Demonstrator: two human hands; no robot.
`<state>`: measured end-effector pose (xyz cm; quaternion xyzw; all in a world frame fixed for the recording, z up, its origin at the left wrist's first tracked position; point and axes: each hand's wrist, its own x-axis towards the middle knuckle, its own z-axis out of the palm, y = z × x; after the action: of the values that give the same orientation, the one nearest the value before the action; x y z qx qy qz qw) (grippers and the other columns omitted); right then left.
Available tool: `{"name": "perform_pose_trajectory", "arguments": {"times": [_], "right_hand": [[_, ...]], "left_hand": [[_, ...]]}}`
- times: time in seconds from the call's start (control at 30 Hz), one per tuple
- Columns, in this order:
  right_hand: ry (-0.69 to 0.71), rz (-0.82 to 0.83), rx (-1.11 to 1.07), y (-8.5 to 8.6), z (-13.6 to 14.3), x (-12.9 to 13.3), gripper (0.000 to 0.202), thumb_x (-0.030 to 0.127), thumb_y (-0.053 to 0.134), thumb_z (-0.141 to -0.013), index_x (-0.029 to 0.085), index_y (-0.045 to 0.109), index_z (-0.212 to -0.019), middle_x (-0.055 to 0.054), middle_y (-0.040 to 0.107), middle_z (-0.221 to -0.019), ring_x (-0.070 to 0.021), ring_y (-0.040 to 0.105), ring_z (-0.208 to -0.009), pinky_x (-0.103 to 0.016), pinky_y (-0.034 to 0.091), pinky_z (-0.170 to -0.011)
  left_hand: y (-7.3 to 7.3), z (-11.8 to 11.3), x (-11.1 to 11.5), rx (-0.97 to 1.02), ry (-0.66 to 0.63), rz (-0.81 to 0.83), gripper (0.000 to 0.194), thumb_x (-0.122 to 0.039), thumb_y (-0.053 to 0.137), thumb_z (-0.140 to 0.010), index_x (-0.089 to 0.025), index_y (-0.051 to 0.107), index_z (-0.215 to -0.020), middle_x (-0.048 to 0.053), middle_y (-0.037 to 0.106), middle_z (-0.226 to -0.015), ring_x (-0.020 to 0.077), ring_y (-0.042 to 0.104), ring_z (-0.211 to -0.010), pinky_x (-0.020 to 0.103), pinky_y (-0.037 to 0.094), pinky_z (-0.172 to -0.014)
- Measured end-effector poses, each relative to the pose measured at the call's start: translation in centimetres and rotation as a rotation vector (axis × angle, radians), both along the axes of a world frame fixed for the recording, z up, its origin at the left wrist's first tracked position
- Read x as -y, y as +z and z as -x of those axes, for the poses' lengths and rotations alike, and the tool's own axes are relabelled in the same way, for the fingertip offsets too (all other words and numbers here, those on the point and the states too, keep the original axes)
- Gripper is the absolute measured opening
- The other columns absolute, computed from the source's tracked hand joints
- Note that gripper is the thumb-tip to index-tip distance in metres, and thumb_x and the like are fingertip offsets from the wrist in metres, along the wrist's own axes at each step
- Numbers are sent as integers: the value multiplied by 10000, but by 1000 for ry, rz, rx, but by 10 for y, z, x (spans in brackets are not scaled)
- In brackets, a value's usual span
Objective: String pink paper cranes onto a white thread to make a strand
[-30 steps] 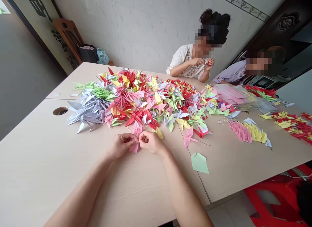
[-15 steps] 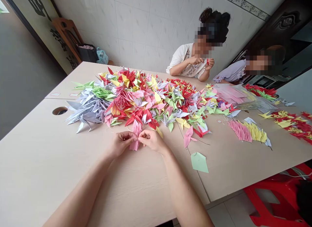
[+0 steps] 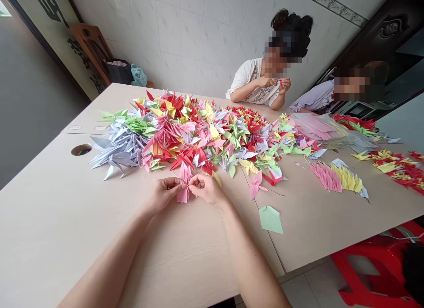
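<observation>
A pink paper crane (image 3: 184, 194) is pinched between my two hands, just above the table in front of me. My left hand (image 3: 166, 194) grips its left side between thumb and fingers. From the other side my right hand (image 3: 206, 189) pinches at the crane's middle; the fingertips nearly meet and partly cover the fold there. Right beyond my hands lies a big heap of folded paper cranes (image 3: 198, 131) in red, pink, yellow, green and pale lilac. Another pink crane (image 3: 256, 185) rests apart, to the right of my right hand.
A green paper piece (image 3: 270, 219) lies near the table seam. Pink (image 3: 326, 177) and yellow crane rows (image 3: 347, 179) sit at right. Two co-workers are across the table, one (image 3: 255, 80) holding something red. A red stool (image 3: 371, 268) stands lower right; a round hole (image 3: 81, 150) is at left.
My hands stay almost in place on the pink crane, with only slight finger movement. The co-worker's fingers shift a little around the red piece.
</observation>
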<state>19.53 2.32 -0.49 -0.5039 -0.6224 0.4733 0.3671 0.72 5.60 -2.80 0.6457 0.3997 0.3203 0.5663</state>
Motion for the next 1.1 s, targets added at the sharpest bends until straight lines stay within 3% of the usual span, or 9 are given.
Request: {"name": "perform_pose_trajectory", "arguments": {"times": [0.13,0.47,0.8,1.1], "right_hand": [[-15,-15,37,-4,2,0,165,348,551,-732,184,563,-749,25,469,-641,-100,363,-578,-231,247,-495],[-43,-11,58,2,9,0,122,298,510,-736,180,538,-734,14,480,-657,-127,439,-682,-241,313,-559],[-36,28,34,4,6,0,136,319,528,-732,184,542,-720,22,478,-627,-120,436,-625,-238,306,-534],[-83,44,51,5,11,2,114,298,523,-733,185,522,-715,29,479,-608,-113,410,-592,-238,278,-509]], "left_hand": [[1,0,1,-11,-8,-4,331,-469,637,-811,-144,700,-797,37,684,-723,144,569,-638,242,434,-599],[-5,-2,2,-30,25,-43,347,-476,627,-818,-135,692,-822,33,661,-692,136,560,-583,238,425,-545],[2,-4,5,-51,13,-67,326,-452,573,-860,-133,643,-844,34,648,-710,129,550,-589,241,420,-549],[5,-7,10,-110,4,-73,299,-454,536,-874,-167,578,-799,-3,629,-586,131,525,-531,232,374,-514]]}}
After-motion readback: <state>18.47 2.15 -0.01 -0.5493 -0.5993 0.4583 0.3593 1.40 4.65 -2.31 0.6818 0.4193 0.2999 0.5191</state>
